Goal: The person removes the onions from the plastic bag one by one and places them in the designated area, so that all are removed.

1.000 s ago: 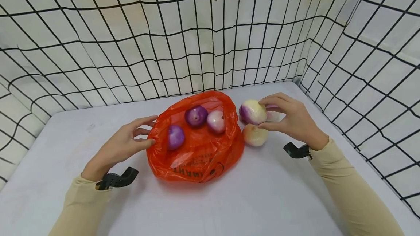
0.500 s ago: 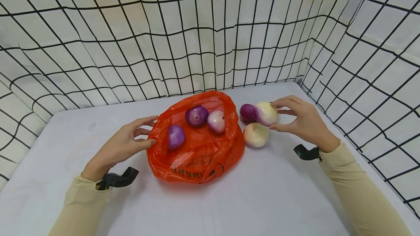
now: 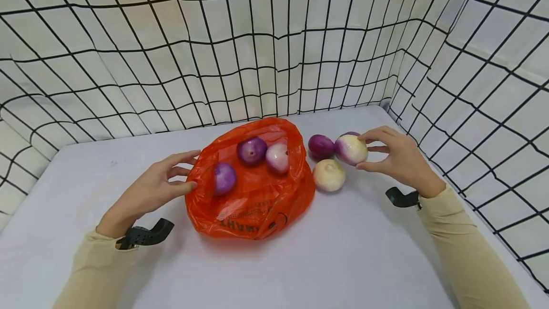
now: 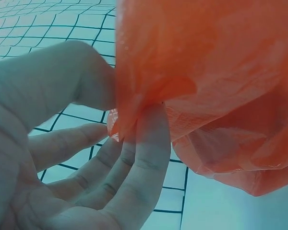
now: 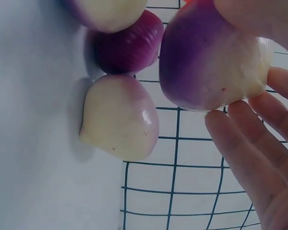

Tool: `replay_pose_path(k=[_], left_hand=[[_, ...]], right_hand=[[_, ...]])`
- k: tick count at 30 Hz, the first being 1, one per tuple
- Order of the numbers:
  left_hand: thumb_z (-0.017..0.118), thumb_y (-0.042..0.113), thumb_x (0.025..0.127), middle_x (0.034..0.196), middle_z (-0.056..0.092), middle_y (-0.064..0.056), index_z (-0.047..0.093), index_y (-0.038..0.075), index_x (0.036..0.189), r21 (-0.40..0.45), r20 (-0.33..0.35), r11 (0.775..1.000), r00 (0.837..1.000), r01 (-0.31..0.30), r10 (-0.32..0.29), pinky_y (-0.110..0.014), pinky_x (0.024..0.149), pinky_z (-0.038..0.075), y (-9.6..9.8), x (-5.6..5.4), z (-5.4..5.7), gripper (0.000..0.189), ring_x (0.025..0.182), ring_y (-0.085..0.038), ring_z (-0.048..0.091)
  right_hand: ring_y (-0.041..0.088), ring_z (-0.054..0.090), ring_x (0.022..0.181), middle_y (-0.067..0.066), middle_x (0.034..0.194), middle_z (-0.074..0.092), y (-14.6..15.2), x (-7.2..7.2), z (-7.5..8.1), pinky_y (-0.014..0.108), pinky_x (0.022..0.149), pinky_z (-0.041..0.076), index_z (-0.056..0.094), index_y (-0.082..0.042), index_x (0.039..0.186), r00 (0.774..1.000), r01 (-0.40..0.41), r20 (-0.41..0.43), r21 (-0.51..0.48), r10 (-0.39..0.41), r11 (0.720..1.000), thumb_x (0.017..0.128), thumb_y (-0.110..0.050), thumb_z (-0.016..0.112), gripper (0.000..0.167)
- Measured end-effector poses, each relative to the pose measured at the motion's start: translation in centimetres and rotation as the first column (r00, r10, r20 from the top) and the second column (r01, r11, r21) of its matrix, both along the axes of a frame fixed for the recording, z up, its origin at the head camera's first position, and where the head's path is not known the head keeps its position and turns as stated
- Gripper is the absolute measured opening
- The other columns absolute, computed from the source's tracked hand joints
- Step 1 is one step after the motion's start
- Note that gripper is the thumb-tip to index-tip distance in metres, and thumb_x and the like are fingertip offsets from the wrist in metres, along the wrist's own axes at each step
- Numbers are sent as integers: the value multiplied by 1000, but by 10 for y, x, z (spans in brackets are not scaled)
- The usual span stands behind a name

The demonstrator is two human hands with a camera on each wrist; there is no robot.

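My left hand (image 3: 150, 187) pinches the left rim of a red plastic bag (image 3: 203, 211), which stands with its mouth wide. In the left wrist view, the thumb and fingers meet at a fold of the red film (image 4: 206, 57). Three onions show inside the bag: a purple one (image 3: 251, 150), a pinkish-white one (image 3: 278, 158) and another purple one (image 3: 224, 178). To the right of the bag, my right hand (image 3: 396, 159) holds a white-and-purple onion (image 3: 351, 150) between thumb and fingertips. The right wrist view shows this onion (image 5: 206, 62) gripped close up.
Beside the held onion lie a dark purple onion (image 3: 321, 146) and a pale onion (image 3: 329, 175) near the bag. Another pale onion (image 5: 120, 117) sits behind it, mostly hidden in the head view. Black wire grid (image 3: 274, 37) stands along the white table's (image 3: 300, 271) back and right.
My right hand has moved a little right with the white-and-purple onion, uncovering the dark purple and pale ones. The left hand keeps its hold on the bag's rim. The head view has shifted slightly.
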State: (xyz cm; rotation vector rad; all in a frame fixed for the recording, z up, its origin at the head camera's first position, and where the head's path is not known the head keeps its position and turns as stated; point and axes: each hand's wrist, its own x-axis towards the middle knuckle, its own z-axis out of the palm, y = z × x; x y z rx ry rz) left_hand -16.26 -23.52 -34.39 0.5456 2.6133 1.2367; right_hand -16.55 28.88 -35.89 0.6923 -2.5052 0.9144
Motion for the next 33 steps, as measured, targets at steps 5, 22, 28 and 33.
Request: replay_pose_path(k=[5,22,28,33], left_hand=[[71,20,98,146,53,-17,40,11,159,5,-6,1000,1000,13,-13,-22,86,61,1,-1,0,69,125,-34,63],[70,21,98,147,53,-19,39,12,159,-29,-10,1000,1000,-3,3,-41,89,64,1,-1,0,69,129,-41,60],[71,20,98,148,53,-20,38,11,159,-24,-24,1000,1000,12,-12,-36,87,65,2,-1,-2,70,128,-40,61],[71,19,98,148,53,-20,38,10,159,-19,-31,1000,999,22,-23,-32,85,64,2,-1,-4,70,126,-38,62]], right_hand=[[6,69,98,-1,112,69,4,1,-2,20,87,60,72,-14,118,999,17,36,41,-19,999,66,-10,98,58],[26,71,111,4,119,68,12,0,-3,40,92,62,70,-13,122,973,33,220,147,-65,989,75,-23,94,54],[26,70,110,5,118,68,13,-1,-4,40,93,62,71,-12,122,963,29,259,156,-69,987,75,-24,94,54],[26,70,111,6,118,68,14,-1,-5,41,93,62,71,-11,122,955,27,289,154,-71,988,75,-24,94,54]])
